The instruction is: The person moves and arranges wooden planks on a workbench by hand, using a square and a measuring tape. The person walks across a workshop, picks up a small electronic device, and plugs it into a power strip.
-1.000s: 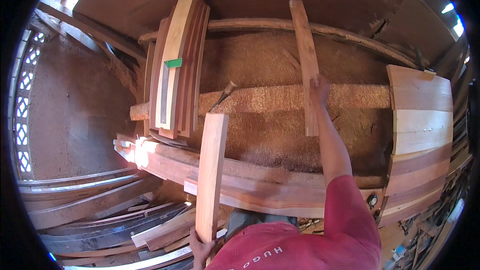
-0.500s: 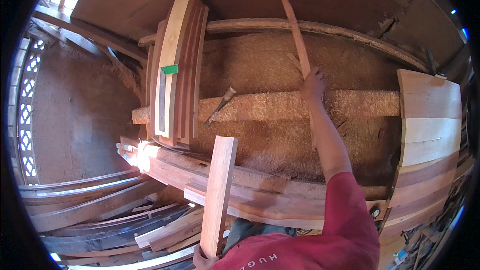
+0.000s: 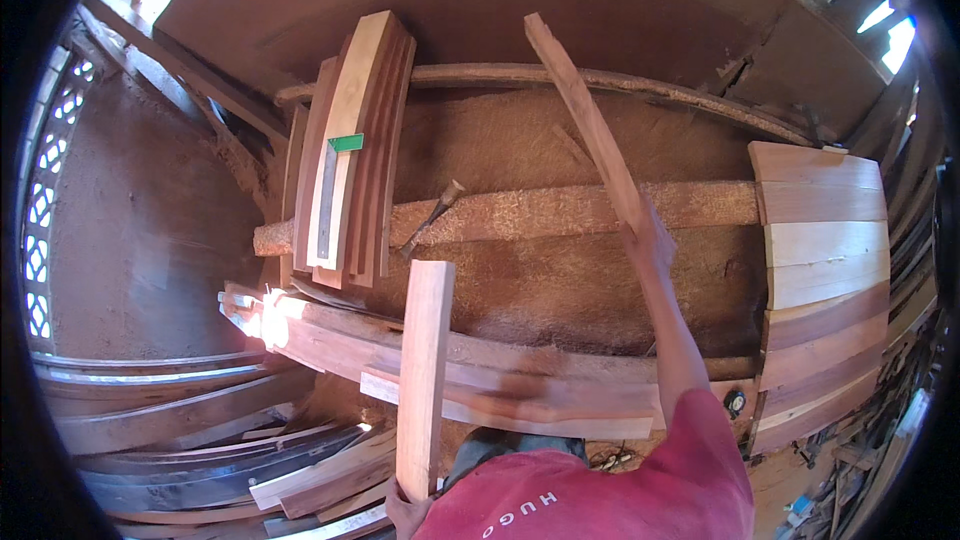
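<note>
My left hand (image 3: 408,514) is closed round the lower end of a thick, pale reddish board (image 3: 425,370), which stands up near my body at the lower edge. My right hand (image 3: 650,238) reaches over the sawdust-covered bench and grips a long, narrow wooden strip (image 3: 585,110) near its lower end. That strip slants up and left toward the back wall. Left of it lies a chisel-like tool with a wooden handle (image 3: 452,190). Farther left is a stack of boards (image 3: 378,155), topped by a try square with a green stock (image 3: 347,143).
Across the bench runs a shavings-covered beam (image 3: 560,212). Several boards (image 3: 825,270) lie side by side at the right. A small round black object, perhaps a tape measure (image 3: 735,402), sits near the front edge. Loose timber (image 3: 190,460) is piled at the lower left.
The strip in my right hand now tilts farther left, and its lower end no longer shows below the hand. My left hand still holds its board. The whole view has shifted slightly.
</note>
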Available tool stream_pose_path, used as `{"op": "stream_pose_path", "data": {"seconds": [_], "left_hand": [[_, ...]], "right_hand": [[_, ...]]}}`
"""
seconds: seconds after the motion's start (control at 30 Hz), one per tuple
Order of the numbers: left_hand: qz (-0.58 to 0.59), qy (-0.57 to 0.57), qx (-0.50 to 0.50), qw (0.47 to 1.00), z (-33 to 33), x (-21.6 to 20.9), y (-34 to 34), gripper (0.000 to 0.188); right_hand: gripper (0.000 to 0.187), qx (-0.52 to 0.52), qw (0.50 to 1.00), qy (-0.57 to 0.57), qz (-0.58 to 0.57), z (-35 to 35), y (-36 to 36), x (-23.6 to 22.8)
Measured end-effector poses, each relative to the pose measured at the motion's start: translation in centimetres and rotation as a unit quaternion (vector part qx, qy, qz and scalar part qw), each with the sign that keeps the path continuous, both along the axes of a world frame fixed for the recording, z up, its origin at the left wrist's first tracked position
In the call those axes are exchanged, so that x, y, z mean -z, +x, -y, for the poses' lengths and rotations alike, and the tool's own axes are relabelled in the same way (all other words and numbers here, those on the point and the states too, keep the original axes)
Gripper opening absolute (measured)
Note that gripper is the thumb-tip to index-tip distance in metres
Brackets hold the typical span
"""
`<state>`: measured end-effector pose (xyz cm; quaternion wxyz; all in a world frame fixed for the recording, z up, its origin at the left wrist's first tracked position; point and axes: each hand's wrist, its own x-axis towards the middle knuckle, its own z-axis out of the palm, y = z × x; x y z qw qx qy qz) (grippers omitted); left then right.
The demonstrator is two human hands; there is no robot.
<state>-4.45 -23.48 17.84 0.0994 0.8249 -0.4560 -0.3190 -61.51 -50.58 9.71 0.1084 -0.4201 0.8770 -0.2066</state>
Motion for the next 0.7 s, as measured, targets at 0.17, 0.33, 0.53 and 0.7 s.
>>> {"op": "stream_pose_path", "data": {"seconds": [0.17,0.33,0.53,0.7], "left_hand": [[-0.031,-0.039,-0.004,0.999,-0.9,7.8,7.4,0.079],[0.007,-0.114,0.022,0.993,-0.1,5.3,8.9,0.086],[0.033,-0.169,-0.030,0.985,-3.8,5.4,12.7,0.087],[-0.003,-0.222,-0.055,0.973,-9.1,6.1,16.3,0.084]], "right_hand": [[0.060,-0.020,0.999,-0.039,-0.028,-14.5,5.0,-6.8],[0.051,-0.095,0.995,-0.026,0.022,-24.8,11.7,-10.7],[0.047,-0.236,0.971,-0.030,-0.033,-31.6,20.1,-7.7],[0.048,-0.327,0.944,-0.024,-0.039,-31.8,24.7,-6.6]]}}
